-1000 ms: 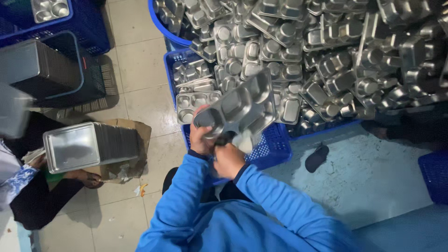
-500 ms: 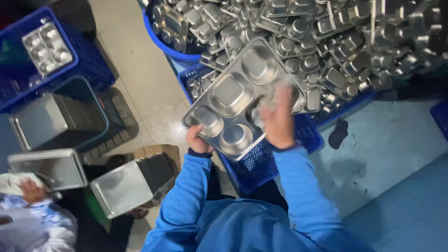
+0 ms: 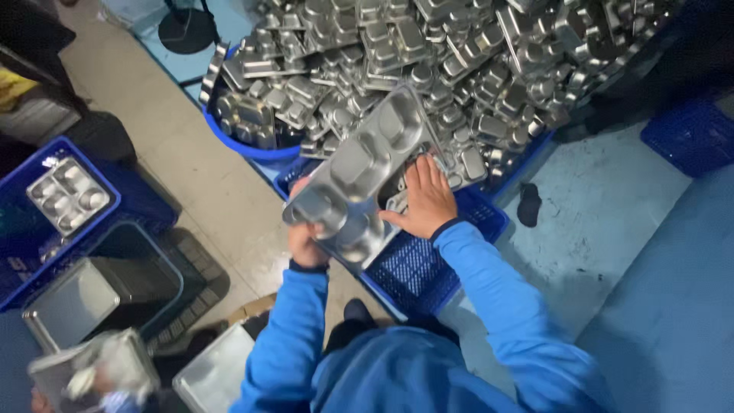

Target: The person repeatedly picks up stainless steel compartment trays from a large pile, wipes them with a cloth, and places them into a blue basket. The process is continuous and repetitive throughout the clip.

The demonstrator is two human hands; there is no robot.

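The left hand (image 3: 306, 243) grips with curled fingers the lower edge of a shiny steel tray with pressed compartments (image 3: 359, 172), tilted above the blue plastic lattice crate (image 3: 417, 268). The right hand (image 3: 426, 200), fingers spread flat, touches its side.

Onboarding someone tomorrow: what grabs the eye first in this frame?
The huge heap of steel compartment trays across the top, spilling over blue crates. Next, centre frame, the steel tray held tilted by the left hand under its lower end and the right hand at its side.
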